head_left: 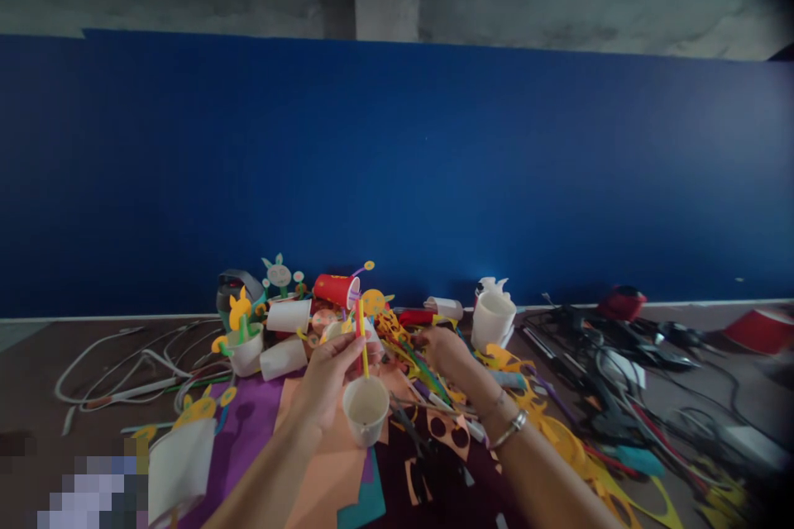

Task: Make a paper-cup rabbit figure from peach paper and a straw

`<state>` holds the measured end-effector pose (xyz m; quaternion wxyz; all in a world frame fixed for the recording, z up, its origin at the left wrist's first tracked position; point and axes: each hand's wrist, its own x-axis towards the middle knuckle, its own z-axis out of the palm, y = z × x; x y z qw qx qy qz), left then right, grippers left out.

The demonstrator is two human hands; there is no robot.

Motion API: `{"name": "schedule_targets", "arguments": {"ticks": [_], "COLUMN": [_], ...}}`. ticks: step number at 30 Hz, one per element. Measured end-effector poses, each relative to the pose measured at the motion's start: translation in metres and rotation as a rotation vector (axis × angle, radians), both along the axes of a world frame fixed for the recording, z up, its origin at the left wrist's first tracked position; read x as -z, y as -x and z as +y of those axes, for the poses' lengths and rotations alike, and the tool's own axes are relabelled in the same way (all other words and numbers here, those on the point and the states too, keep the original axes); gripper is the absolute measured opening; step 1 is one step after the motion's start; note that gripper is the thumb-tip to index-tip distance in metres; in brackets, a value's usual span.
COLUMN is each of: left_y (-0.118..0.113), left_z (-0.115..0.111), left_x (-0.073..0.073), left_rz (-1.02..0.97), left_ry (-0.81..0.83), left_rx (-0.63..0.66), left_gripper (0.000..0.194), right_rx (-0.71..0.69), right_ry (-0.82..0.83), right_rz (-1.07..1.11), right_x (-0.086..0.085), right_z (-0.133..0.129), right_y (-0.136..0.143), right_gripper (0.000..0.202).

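My left hand [335,362] is closed, pinching a narrow yellow and red strip [365,355] between thumb and fingers. Its lower end meets the rim of a white paper cup [365,412], which stands upright in front of me. To the right, my right hand [443,351] dips into a pile of coloured paper scraps [397,339], its fingers curled downward. The fingertips are partly hidden, and I cannot make out what they grip. Black-handled scissors [422,450] lie among cut paper just right of the cup.
Paper cups with cut-paper figures [245,347] stand at the left, near a tipped red cup [336,289]. A white cup [494,321] stands at the right. White cables [142,364] lie far left; black cables and devices [620,364] crowd the right. A blue panel [397,165] rises behind.
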<state>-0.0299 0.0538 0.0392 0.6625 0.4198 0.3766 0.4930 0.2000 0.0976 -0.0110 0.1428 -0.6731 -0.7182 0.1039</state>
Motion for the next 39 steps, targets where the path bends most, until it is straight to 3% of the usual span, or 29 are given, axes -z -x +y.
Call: {"name": "schedule_targets", "arguments": {"ticks": [3,10,17,22,24,29,35,39], "left_y": [-0.001,-0.003,-0.004,-0.003,-0.002,-0.001,0.001,0.001], "left_z": [-0.001,-0.001,-0.002,-0.002,-0.001,-0.001,0.002,0.003], "left_x": [-0.001,-0.002,-0.002,-0.001,0.000,0.001,0.000,0.000], "left_rz": [-0.014,-0.009,0.006,-0.015,-0.017,-0.015,-0.013,-0.019], "left_ry": [0.010,0.035,0.011,-0.009,-0.018,-0.015,-0.033,-0.031], "left_rx": [0.000,-0.022,-0.027,-0.016,-0.018,-0.017,-0.032,-0.057], "left_gripper": [0.033,0.035,0.032,0.034,0.034,0.035,0.033,0.033], "right_rx": [0.022,0.025,0.121,0.165,0.124,-0.128,-0.003,-0.014], "right_ry": [0.026,-0.015,-0.136,-0.178,-0.206,-0.170,-0.162,-0.179], "right_rz": [-0.059,-0.148,-0.176,-0.152,-0.133,-0.081,-0.088,-0.077], "right_x": [0.000,0.005,-0.018,-0.024,-0.023,-0.011,0.000,0.000], "right_z": [0.017,0.019,0.012,0.005,0.000,-0.009,-0.004,0.004], "right_y": [0.003,0.007,-0.008,-0.008,0.002,0.032,0.030,0.034], "right_gripper": [0.024,0.015,0.025,0.034,0.033,0.017,0.027,0.025]}}
